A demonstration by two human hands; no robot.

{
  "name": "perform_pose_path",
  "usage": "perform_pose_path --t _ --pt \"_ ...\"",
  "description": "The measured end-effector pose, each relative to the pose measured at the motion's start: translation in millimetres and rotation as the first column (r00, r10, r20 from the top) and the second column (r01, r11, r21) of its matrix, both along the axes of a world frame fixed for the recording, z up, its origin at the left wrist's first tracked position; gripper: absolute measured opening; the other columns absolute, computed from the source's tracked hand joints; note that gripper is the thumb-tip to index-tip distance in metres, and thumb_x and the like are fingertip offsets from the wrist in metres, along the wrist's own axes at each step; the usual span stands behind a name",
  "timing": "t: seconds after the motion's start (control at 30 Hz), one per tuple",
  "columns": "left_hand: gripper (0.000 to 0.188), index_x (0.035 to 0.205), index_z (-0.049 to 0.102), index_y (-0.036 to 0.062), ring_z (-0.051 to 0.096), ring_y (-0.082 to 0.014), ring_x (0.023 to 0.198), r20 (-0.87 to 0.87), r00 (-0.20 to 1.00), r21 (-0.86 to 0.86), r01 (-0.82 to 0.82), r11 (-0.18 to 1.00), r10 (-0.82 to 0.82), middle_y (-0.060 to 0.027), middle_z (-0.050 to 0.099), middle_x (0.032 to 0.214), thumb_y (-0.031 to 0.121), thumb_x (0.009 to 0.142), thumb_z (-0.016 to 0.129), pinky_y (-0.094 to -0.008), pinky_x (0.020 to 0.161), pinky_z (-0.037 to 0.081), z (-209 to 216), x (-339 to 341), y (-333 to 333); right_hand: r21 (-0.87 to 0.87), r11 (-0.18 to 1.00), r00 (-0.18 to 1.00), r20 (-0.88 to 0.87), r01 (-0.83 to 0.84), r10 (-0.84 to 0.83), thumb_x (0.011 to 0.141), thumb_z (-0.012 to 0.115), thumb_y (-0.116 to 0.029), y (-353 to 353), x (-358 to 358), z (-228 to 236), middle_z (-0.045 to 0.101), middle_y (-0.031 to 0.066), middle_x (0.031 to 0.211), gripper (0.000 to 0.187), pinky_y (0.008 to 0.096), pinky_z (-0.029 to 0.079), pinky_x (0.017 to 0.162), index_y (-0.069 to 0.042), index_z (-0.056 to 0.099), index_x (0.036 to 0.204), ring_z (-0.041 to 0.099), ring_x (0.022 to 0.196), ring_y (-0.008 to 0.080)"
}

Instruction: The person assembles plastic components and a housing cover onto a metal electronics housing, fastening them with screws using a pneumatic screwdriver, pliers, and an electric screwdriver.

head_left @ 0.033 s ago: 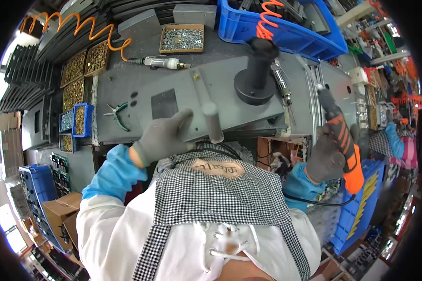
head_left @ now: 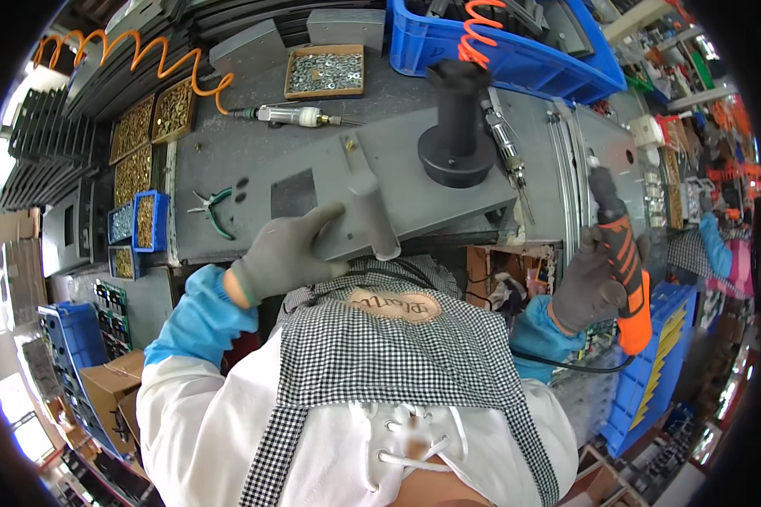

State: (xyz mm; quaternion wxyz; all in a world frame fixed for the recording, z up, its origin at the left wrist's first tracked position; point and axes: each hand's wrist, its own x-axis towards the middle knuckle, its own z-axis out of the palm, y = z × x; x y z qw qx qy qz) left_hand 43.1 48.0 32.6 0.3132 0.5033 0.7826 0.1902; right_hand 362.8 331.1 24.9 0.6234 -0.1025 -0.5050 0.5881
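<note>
A grey-gloved hand, my left hand (head_left: 287,252), grips the near left edge of a grey metal panel (head_left: 414,144). Its thumb lies on top and the other fingers are at the edge, partly hidden. The panel has a rectangular cutout and a bracket with a grey tube-shaped part (head_left: 374,215) reaching the near edge. A black round-based post (head_left: 457,148) stands on the panel's right part. Off to the right of the panel, my right hand (head_left: 588,283), gloved too, is wrapped around an orange-and-black electric screwdriver (head_left: 627,262), its bit pointing away from me and its cable trailing below.
Green-handled pliers (head_left: 216,211) lie left of the panel. An air screwdriver (head_left: 292,115) on an orange coiled hose lies behind it; another (head_left: 506,144) lies beside the post. A box of washers (head_left: 325,95), screw trays (head_left: 134,175) and a blue crate (head_left: 516,80) stand around.
The electric screwdriver has swung slightly, its tip moving right, and my right fingers show more clearly around it. My left hand keeps its place on the panel; the whole view has shifted a little.
</note>
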Motion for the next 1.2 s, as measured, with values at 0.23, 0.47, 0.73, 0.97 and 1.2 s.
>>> perform_pose_path --t 0.23,0.47,0.73,0.97,1.2 --pt "0.087 0.147 0.050 -0.0081 0.065 -0.0218 0.114 0.607 0.790 -0.068 -0.064 0.996 0.092 -0.0186 0.068 0.125 0.033 0.080 0.085 -0.0323 0.100 0.050 19 -35 12 -0.108 0.978 0.967 -0.204 -0.180 0.155 0.084 0.084 -0.032 -6 58 -59 0.065 0.0169 0.133 0.080 0.0457 0.052 0.106 0.000 0.046 0.147 0.063 0.121 0.0357" --pt "0.046 0.115 0.067 0.0019 0.049 -0.0057 0.059 0.769 0.624 -0.150 -0.038 0.988 0.141 -0.0003 0.057 0.077 0.036 0.088 0.079 -0.0235 0.051 0.040 14 -126 51 -0.303 0.953 0.965 0.253 0.013 0.067 0.104 0.059 -0.030 -43 -5 -41 0.062 0.0259 0.135 0.061 0.0432 0.059 0.090 -0.016 0.035 0.159 0.069 0.111 0.0337" --pt "0.042 0.116 0.066 -0.0052 0.063 -0.0135 0.070 0.796 0.524 -0.264 -0.150 0.953 0.303 -0.0151 0.073 0.100 0.032 0.098 0.070 -0.0291 0.064 0.052 -19 -164 43 -0.434 0.826 0.913 0.018 -0.360 0.407 0.096 0.058 -0.020 -50 -34 -95 0.053 0.0224 0.148 0.074 0.0459 0.060 0.094 -0.016 0.027 0.164 0.065 0.119 0.0330" --pt "0.060 0.139 0.059 -0.0028 0.068 -0.0205 0.098 0.768 0.633 -0.003 -0.148 0.989 0.097 -0.0148 0.070 0.121 0.041 0.099 0.069 -0.0323 0.087 0.056 -21 -188 26 -0.308 0.403 0.471 -0.780 -0.862 0.412 0.099 0.066 -0.018 -47 -98 -96 0.047 0.0047 0.154 0.062 0.0305 0.045 0.076 -0.008 0.038 0.154 0.052 0.098 0.0171" --pt "0.064 0.150 0.051 0.0027 0.065 -0.0220 0.117 0.544 0.486 -0.125 -0.759 0.639 0.684 -0.0128 0.067 0.131 0.039 0.099 0.067 -0.0385 0.097 0.056 -47 -283 -81 -0.138 0.314 0.245 -0.911 -0.939 0.333 0.090 0.072 -0.004 -8 -135 -61 0.051 -0.0003 0.108 0.081 0.0309 0.042 0.076 -0.001 0.030 0.159 0.051 0.093 0.0101"
